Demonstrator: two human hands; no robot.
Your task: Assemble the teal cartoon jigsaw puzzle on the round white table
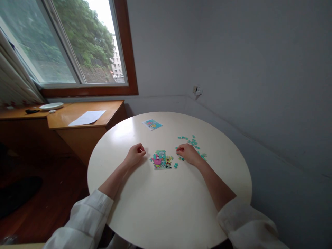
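Note:
A partly joined cartoon jigsaw (162,159) lies near the middle of a round cream table (168,207). My left hand (135,154) rests on the table just left of it, fingers curled into a loose fist; nothing shows in them. My right hand (188,153) sits just right of the jigsaw, fingers pinched down on a small teal piece among several loose teal pieces (193,141). One loose piece (176,165) lies beside the jigsaw's right lower corner.
A small picture card (152,124) lies at the table's far side. A wooden sideboard (77,121) under the window holds a sheet of paper (87,117) and a white plate (51,106). Grey walls close the corner behind the table.

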